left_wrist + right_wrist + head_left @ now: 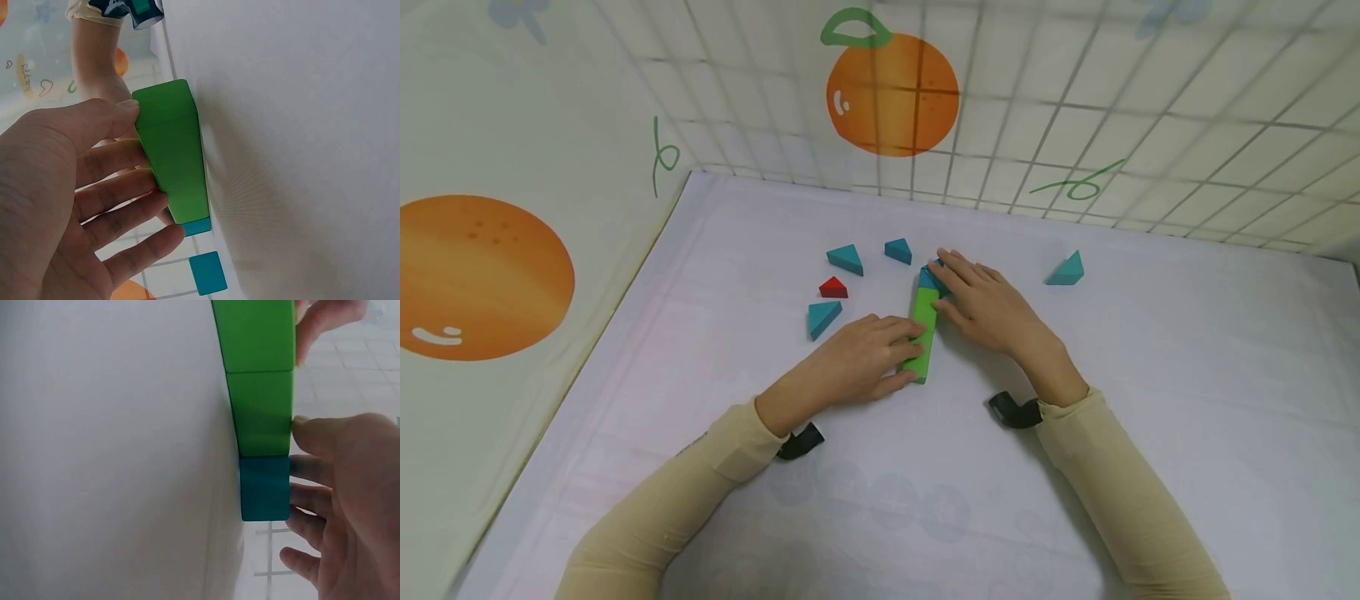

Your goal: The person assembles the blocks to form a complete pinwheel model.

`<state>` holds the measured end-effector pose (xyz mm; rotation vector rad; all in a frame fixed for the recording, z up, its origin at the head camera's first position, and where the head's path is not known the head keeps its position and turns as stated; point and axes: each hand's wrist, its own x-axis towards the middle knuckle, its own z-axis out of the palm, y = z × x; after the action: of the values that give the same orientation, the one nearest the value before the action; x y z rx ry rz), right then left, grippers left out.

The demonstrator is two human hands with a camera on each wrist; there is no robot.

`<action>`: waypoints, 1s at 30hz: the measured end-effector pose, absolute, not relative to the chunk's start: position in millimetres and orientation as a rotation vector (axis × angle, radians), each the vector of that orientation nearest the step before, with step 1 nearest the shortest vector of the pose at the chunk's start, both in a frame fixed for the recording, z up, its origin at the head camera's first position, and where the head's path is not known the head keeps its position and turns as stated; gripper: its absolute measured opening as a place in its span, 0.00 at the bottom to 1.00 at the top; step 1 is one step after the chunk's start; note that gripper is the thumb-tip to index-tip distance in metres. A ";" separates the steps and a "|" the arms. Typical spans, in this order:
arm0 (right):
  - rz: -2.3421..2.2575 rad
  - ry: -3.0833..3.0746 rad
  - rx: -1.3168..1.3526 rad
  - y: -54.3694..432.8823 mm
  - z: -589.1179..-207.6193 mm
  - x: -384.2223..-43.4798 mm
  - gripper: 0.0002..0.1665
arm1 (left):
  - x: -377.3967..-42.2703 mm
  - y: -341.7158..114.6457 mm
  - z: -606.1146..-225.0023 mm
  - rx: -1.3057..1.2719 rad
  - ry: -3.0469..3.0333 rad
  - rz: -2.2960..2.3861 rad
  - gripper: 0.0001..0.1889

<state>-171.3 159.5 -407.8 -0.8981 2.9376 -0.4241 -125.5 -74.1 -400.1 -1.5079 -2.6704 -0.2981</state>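
Note:
Green blocks (927, 307) stand end to end in a row on the white surface, with blue triangular blocks (927, 279) at the far end. My left hand (863, 360) rests its nearly straight fingers along the row's left side, thumb at the near end of the green block (172, 150). From the right, my right hand (988, 307) lays extended fingers over the blue pieces, partly hiding them. In the right wrist view, its thumb touches the edge of a green block (262, 415) and its fingers lie by the blue block (265, 489).
Left of the row lie loose blue triangles (846, 259) and a red triangle (833, 288). Another blue triangle (898, 250) sits beyond them, and a teal triangle (1067, 270) lies far right. A gridded wall (1000, 100) with orange prints rises behind.

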 end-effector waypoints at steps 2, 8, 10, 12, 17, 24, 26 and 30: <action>-0.427 2.936 -0.900 159.6 -408.0 -171.0 0.35 | -125.4 -73.9 -400.5 -1.509 -2.667 -0.300 0.20; -0.441 2.932 -0.901 159.7 -411.1 -171.6 0.35 | -125.5 -73.8 -401.7 -1.510 -2.663 -0.298 0.20; -0.445 2.935 -0.894 159.4 -411.9 -171.9 0.35 | -125.7 -73.8 -401.7 -1.513 -2.663 -0.302 0.20; -0.445 2.935 -0.889 159.1 -412.2 -172.0 0.35 | -125.9 -73.7 -401.4 -1.514 -2.661 -0.302 0.20; -0.448 2.939 -0.873 157.3 -412.1 -171.7 0.35 | -125.6 -74.3 -400.1 -1.507 -2.662 -0.290 0.20; -0.462 2.933 -0.846 156.7 -410.2 -170.5 0.34 | -126.5 -73.4 -399.1 -1.515 -2.651 -0.274 0.20; -0.470 2.927 -0.850 156.6 -410.6 -170.7 0.34 | -126.5 -73.4 -399.2 -1.516 -2.647 -0.268 0.20; -0.469 2.915 -0.850 156.8 -411.8 -171.3 0.35 | -126.2 -73.7 -400.0 -1.511 -2.646 -0.276 0.20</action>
<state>-171.3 156.8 -411.8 -0.8504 2.9152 -0.4685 -126.2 -73.7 -400.0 -1.5112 -2.6455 -0.2757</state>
